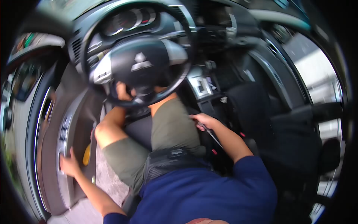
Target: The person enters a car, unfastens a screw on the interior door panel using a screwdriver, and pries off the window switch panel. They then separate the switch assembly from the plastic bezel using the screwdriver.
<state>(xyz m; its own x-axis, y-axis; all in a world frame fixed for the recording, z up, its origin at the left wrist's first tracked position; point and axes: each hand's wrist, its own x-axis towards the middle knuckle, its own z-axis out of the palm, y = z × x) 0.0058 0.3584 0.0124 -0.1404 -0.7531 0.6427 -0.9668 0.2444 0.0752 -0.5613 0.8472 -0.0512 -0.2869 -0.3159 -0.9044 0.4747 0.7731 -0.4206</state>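
Observation:
I sit in a car's driver seat, with the driver's door (84,123) standing partly open on my left. My left hand (69,164) is closed round the door pull handle (61,160) on the armrest, its thumb pointing up; the fingers are partly hidden in the recess. Beside my right thigh, my right hand (204,121) is closed on a thin, rod-like tool with a shiny shaft (217,140). One end of it pokes past the fingers toward my leg. Blur hides its exact kind.
The steering wheel (140,61) is above my knees. A gear selector (202,86) on the centre console and the passenger seat (251,108) are to my right. Pale ground (108,179) shows through the door gap, and something yellow (87,155) sits in the door's lower pocket.

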